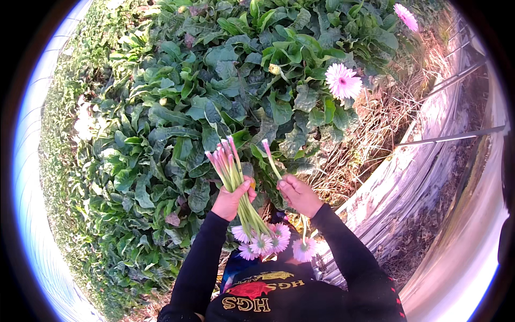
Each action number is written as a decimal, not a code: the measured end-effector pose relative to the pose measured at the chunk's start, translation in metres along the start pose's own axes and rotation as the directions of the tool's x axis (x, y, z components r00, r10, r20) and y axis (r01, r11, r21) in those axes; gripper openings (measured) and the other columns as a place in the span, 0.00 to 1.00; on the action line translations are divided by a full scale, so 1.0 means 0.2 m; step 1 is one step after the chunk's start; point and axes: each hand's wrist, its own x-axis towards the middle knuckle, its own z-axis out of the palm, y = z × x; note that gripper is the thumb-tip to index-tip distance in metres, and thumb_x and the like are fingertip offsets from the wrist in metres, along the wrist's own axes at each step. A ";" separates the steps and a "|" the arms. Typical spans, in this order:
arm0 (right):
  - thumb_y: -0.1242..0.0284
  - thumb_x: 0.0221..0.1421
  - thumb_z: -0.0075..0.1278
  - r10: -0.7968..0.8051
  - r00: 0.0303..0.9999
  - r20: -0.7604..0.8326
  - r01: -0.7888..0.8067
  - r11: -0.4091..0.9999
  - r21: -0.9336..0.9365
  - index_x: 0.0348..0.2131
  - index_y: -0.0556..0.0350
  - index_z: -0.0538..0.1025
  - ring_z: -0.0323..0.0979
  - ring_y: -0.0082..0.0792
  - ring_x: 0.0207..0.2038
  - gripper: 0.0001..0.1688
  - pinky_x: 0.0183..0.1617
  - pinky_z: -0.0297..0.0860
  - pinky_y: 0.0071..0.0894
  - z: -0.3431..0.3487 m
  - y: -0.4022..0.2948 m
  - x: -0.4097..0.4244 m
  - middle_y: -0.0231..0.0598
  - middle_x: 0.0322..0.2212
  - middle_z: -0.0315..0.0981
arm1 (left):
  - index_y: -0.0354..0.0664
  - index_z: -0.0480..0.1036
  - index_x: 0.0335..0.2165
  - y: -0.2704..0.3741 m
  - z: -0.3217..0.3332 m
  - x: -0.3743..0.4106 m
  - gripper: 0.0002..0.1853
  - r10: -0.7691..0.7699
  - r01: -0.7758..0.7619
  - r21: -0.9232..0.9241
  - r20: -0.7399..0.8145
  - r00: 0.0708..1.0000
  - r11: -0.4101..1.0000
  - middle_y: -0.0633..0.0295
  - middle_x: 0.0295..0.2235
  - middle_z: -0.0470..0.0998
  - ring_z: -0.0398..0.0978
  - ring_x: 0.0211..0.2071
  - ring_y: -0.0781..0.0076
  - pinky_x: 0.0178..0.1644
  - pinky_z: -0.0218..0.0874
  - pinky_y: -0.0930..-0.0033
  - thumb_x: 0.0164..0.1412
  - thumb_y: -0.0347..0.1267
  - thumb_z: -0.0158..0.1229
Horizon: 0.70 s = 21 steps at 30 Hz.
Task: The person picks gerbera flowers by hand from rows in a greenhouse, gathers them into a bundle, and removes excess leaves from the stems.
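Note:
My left hand (236,197) is closed around a bundle of cut gerbera stems (231,169), their pinkish ends pointing up and away. The pale pink gerbera heads (263,242) of that bundle hang below the hand, close to my dark shirt. My right hand (297,194) grips a single gerbera stem (273,163), to the right of the bundle and apart from it. Its pale pink flower head (304,248) hangs below, near my right forearm. Something yellow (252,183) shows at the fingers of my left hand, too small to tell what.
Dense green leafy gerbera plants (169,120) fill the left and middle. An open pink gerbera (343,81) stands at upper right, with another (406,17) farther off. Dry straw-like stalks (374,137) edge the bed; beyond lie plastic sheeting (406,177) and a thin metal bar (450,139).

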 end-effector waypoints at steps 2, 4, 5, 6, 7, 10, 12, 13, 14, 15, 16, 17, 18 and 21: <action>0.69 0.57 0.38 -0.178 0.966 -0.186 0.159 0.981 -0.111 0.31 0.59 0.66 0.60 0.20 0.21 0.10 0.24 0.59 0.17 0.08 -0.19 -0.05 0.31 0.22 0.57 | 0.39 0.66 0.33 0.09 0.07 -0.05 0.07 0.061 -0.061 -0.002 0.044 0.997 0.998 0.63 0.20 0.68 0.67 0.23 0.74 0.28 0.60 0.74 0.55 0.31 0.50; 0.71 0.53 0.43 -0.511 0.823 -0.248 0.336 0.790 -0.513 0.31 0.61 0.70 0.64 0.32 0.28 0.10 0.32 0.62 0.25 0.09 -0.32 -0.08 0.39 0.27 0.60 | 0.39 0.66 0.32 0.20 0.15 -0.09 0.07 0.136 -0.135 -0.013 0.112 0.984 0.991 0.63 0.23 0.69 0.67 0.25 0.76 0.30 0.60 0.74 0.55 0.31 0.50; 0.71 0.53 0.44 -0.556 0.785 -0.271 0.322 0.742 -0.588 0.30 0.60 0.72 0.63 0.30 0.28 0.10 0.32 0.61 0.23 0.12 -0.42 -0.10 0.38 0.25 0.60 | 0.39 0.66 0.32 0.25 0.19 -0.11 0.07 0.164 -0.163 -0.021 0.124 0.979 0.986 0.64 0.24 0.69 0.67 0.25 0.76 0.31 0.60 0.75 0.55 0.31 0.50; 0.71 0.51 0.45 -0.609 0.751 -0.256 0.318 0.672 -0.668 0.29 0.59 0.73 0.65 0.32 0.27 0.09 0.31 0.62 0.25 0.13 -0.49 -0.11 0.38 0.24 0.62 | 0.39 0.66 0.31 0.30 0.21 -0.12 0.07 0.195 -0.198 -0.003 0.181 0.964 0.980 0.64 0.25 0.69 0.66 0.26 0.78 0.32 0.60 0.75 0.56 0.31 0.50; 0.71 0.51 0.46 -0.622 0.749 -0.230 0.325 0.646 -0.691 0.29 0.59 0.73 0.65 0.31 0.26 0.09 0.30 0.63 0.25 0.15 -0.56 -0.12 0.38 0.23 0.63 | 0.39 0.67 0.31 0.35 0.23 -0.15 0.06 0.227 -0.229 -0.011 0.184 0.956 0.973 0.65 0.25 0.69 0.67 0.26 0.78 0.33 0.60 0.76 0.56 0.31 0.49; 0.70 0.49 0.48 -0.583 0.787 -0.203 0.303 0.651 -0.696 0.29 0.58 0.73 0.66 0.38 0.28 0.10 0.33 0.63 0.34 0.23 -0.77 -0.18 0.39 0.22 0.65 | 0.39 0.66 0.35 0.43 0.25 -0.21 0.07 0.279 -0.274 -0.056 0.229 0.932 0.960 0.65 0.27 0.69 0.67 0.27 0.79 0.33 0.60 0.76 0.56 0.29 0.48; 0.70 0.48 0.48 -0.607 0.778 -0.163 0.329 0.614 -0.718 0.28 0.57 0.73 0.67 0.38 0.27 0.09 0.32 0.63 0.33 0.31 -0.87 -0.20 0.38 0.22 0.66 | 0.39 0.66 0.36 0.46 0.24 -0.25 0.08 0.301 -0.284 -0.103 0.254 0.919 0.953 0.66 0.28 0.70 0.67 0.28 0.79 0.34 0.60 0.75 0.56 0.28 0.48; 0.70 0.47 0.49 -0.616 0.775 -0.141 0.339 0.595 -0.729 0.28 0.57 0.73 0.67 0.37 0.27 0.09 0.32 0.63 0.33 0.34 -0.92 -0.21 0.38 0.22 0.66 | 0.39 0.65 0.37 0.48 0.24 -0.28 0.09 0.298 -0.286 -0.086 0.278 0.913 0.954 0.66 0.28 0.70 0.67 0.28 0.79 0.34 0.60 0.75 0.56 0.27 0.48; 0.70 0.46 0.50 -0.673 0.728 -0.129 0.368 0.544 -0.754 0.28 0.57 0.73 0.67 0.36 0.26 0.09 0.31 0.63 0.31 0.37 -0.94 -0.21 0.37 0.22 0.67 | 0.39 0.65 0.38 0.51 0.22 -0.31 0.09 0.296 -0.289 -0.068 0.302 0.906 0.955 0.66 0.29 0.70 0.67 0.28 0.79 0.35 0.60 0.75 0.56 0.27 0.48; 0.70 0.46 0.50 -0.633 0.761 -0.140 0.342 0.575 -0.743 0.28 0.58 0.73 0.67 0.36 0.25 0.10 0.31 0.63 0.30 0.40 -0.97 -0.22 0.36 0.21 0.67 | 0.39 0.65 0.39 0.52 0.20 -0.34 0.10 0.285 -0.285 -0.047 0.324 0.902 0.957 0.66 0.29 0.70 0.67 0.29 0.79 0.35 0.60 0.75 0.56 0.27 0.47; 0.69 0.46 0.50 -0.593 0.791 -0.150 0.314 0.605 -0.732 0.27 0.58 0.73 0.67 0.36 0.25 0.10 0.31 0.63 0.30 0.43 -1.00 -0.23 0.36 0.21 0.67 | 0.39 0.65 0.39 0.53 0.18 -0.35 0.10 0.280 -0.282 -0.047 0.360 0.890 0.958 0.66 0.30 0.70 0.68 0.30 0.79 0.36 0.60 0.76 0.56 0.26 0.47; 0.69 0.45 0.50 -0.552 0.818 -0.161 0.286 0.633 -0.720 0.27 0.58 0.73 0.67 0.35 0.25 0.10 0.31 0.63 0.29 0.45 -1.03 -0.25 0.35 0.21 0.67 | 0.39 0.65 0.38 0.56 0.18 -0.39 0.09 0.302 -0.302 -0.053 0.343 0.890 0.952 0.66 0.29 0.70 0.68 0.30 0.79 0.36 0.60 0.76 0.56 0.27 0.48; 0.68 0.46 0.51 -0.451 0.886 -0.108 0.256 0.670 -0.697 0.35 0.57 0.72 0.68 0.33 0.29 0.15 0.32 0.64 0.27 0.45 -1.03 -0.25 0.36 0.25 0.68 | 0.38 0.66 0.37 0.58 0.18 -0.43 0.09 0.317 -0.316 -0.058 0.328 0.890 0.947 0.66 0.29 0.70 0.68 0.30 0.79 0.36 0.61 0.77 0.56 0.28 0.48; 0.65 0.50 0.48 -0.631 0.769 -0.101 0.468 0.663 -0.584 0.46 0.56 0.65 0.67 0.33 0.38 0.25 0.37 0.64 0.27 0.51 -1.08 -0.27 0.41 0.35 0.66 | 0.37 0.66 0.36 0.61 0.15 -0.48 0.08 0.291 -0.301 -0.043 0.419 0.860 0.953 0.65 0.28 0.71 0.69 0.31 0.78 0.36 0.61 0.76 0.57 0.29 0.47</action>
